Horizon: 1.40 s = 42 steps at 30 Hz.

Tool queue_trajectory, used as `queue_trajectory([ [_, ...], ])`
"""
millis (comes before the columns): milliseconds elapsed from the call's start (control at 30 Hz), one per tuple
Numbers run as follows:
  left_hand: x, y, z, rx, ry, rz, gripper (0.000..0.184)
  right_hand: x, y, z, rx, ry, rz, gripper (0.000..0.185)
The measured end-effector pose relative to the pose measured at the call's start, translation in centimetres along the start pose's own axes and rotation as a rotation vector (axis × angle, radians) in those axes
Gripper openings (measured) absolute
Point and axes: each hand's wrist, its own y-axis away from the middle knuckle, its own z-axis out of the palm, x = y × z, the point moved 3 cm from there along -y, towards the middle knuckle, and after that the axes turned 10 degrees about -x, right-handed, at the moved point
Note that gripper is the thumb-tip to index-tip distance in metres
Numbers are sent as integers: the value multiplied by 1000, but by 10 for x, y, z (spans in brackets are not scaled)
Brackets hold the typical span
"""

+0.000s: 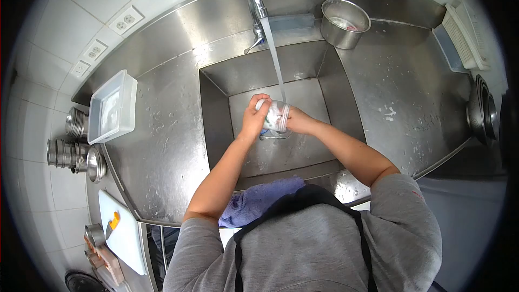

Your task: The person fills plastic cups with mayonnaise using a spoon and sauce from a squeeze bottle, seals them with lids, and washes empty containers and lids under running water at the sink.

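Note:
Over the sink (219, 124), my left hand (254, 117) wraps around a clear jar (277, 117) tipped on its side, its ridged mouth facing right. White suds or a pale cloth show through the wall; which of these I cannot tell. My right hand (299, 121) is at the jar's mouth, its fingers hidden in or behind the rim. Water (274, 54) runs from the faucet (256, 8) and falls just behind the jar. Something blue and a clear rounded edge show below the jar, too small to name.
A steel pot (346, 24) stands behind the sink on the right. On the left counter sits a white plastic bin (114, 105). A cutting board (123, 232) carries a yellow-handled knife (113, 224). A purple towel (259, 203) lies at the front edge; pans (483, 109) stand far right.

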Motion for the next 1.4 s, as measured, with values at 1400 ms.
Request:
queue_trajectory([
  [1400,-84,-93,-10,-246,734,-64,59,-1,-56,-40,137,399,291,59],
])
